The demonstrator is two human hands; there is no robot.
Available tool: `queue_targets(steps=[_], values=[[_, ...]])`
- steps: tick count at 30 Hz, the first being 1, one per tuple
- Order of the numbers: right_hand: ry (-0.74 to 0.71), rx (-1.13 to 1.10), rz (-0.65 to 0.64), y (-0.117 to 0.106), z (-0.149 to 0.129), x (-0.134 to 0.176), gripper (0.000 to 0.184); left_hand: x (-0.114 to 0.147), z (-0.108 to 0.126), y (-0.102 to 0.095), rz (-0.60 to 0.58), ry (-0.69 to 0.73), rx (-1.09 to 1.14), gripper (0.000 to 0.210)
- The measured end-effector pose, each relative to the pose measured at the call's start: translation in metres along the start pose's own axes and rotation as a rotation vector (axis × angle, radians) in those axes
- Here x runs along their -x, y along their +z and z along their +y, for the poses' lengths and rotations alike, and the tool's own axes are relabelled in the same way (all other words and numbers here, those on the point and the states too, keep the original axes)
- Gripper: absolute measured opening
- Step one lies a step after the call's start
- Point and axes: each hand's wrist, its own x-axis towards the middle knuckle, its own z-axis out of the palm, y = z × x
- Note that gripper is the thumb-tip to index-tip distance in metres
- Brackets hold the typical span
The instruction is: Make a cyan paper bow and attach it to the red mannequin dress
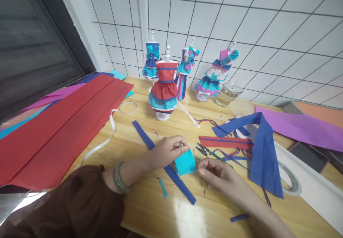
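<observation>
My left hand (171,148) is closed, thumb and fingers pinching the upper edge of a small turquoise piece of crepe paper (185,163). A long blue paper strip (171,172) lies slantwise on the table beneath that hand and paper. My right hand (215,173) sits just right of the turquoise piece, fingers curled and thumb against the forefinger; what they hold, if anything, is hidden. Dark-bladed scissors (207,152) lie beyond my right hand, next to a red strip with a blue line (226,142). A small turquoise scrap (162,188) rests below the blue strip.
Several small dress forms in paper dresses stand at the back, the red-and-turquoise one (164,88) nearest. Behind on the right is a glass of liquid (228,94). Red sheets (72,123) cover the left side. A folded blue strip (264,152) and a tape roll (294,182) lie right.
</observation>
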Motion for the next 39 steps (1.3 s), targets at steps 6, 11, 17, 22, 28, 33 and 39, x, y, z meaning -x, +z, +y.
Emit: queue_targets(steps=[6, 11, 17, 22, 28, 33, 39], values=[[-0.051, -0.108, 0.048, 0.010, 0.005, -0.006, 0.031, 0.003, 0.000, 0.006, -0.071, -0.014, -0.031, 0.021], [-0.014, -0.039, 0.012, 0.016, 0.011, -0.006, 0.037, 0.002, -0.002, 0.007, -0.053, -0.020, 0.001, 0.026], [0.006, -0.062, 0.134, 0.012, 0.010, -0.005, 0.040, -0.003, 0.000, 0.002, -0.004, -0.139, 0.184, 0.040], [-0.045, -0.004, 0.216, 0.010, 0.011, -0.007, 0.042, -0.004, -0.006, 0.005, -0.112, -0.239, 0.289, 0.041], [-0.034, -0.015, 0.222, 0.012, 0.010, -0.008, 0.035, -0.007, -0.012, 0.002, 0.005, -0.335, 0.384, 0.038], [-0.056, 0.002, 0.217, 0.012, 0.011, -0.008, 0.032, -0.005, -0.005, 0.002, -0.060, -0.373, 0.460, 0.038], [-0.099, 0.078, 0.253, 0.012, 0.016, -0.010, 0.027, -0.005, -0.005, 0.004, -0.063, -0.378, 0.529, 0.027]])
